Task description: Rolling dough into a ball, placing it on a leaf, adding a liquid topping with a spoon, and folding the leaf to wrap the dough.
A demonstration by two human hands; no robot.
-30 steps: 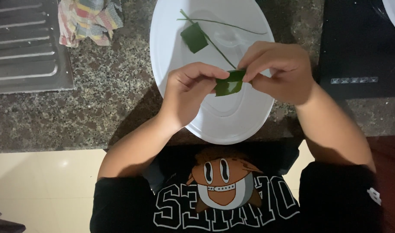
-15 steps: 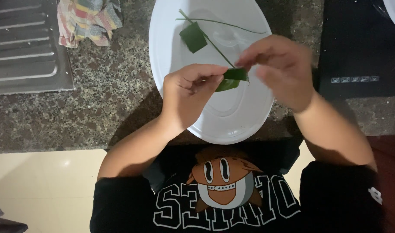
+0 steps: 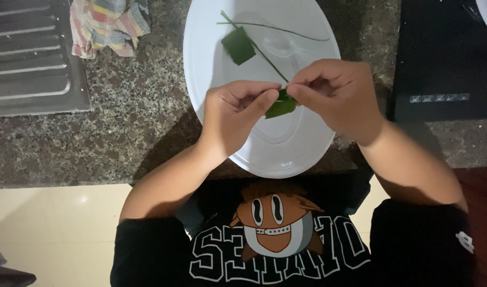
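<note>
Left hand (image 3: 234, 114), head view: fingers curled inward, thumb and forefinger pinched on the near end of a small folded green leaf piece (image 3: 280, 106). Right hand (image 3: 336, 95): fingers bunched and pinched on the upper edge of the same folded leaf piece, so that both hands grasp it between them, fingertips nearly touching. The leaf piece is held over the middle of a large white oval plate (image 3: 222, 32), which lies on a dark speckled granite counter (image 3: 131, 122) and reaches almost to the counter's near edge. Whether the leaf piece touches the plate cannot be told.

On the far half of the plate lies a second square folded green leaf packet (image 3: 238, 45), well apart from the hands. A thin green leaf rib (image 3: 254, 45) runs slantwise just beside that packet toward the hands; another thin green strand (image 3: 286, 29) lies across it, pointing toward the plate's right rim.

Toward the far left corner of the counter sits a ribbed grey metal drainboard (image 3: 33, 58), and just beside it, touching its right edge, a crumpled checked cloth of many colours (image 3: 107, 24). At the far right edge lies a flat black glass cooktop (image 3: 445, 53). Below the counter's near edge appear the person's black printed shirt (image 3: 275, 239) and a pale cream floor (image 3: 52, 228).
</note>
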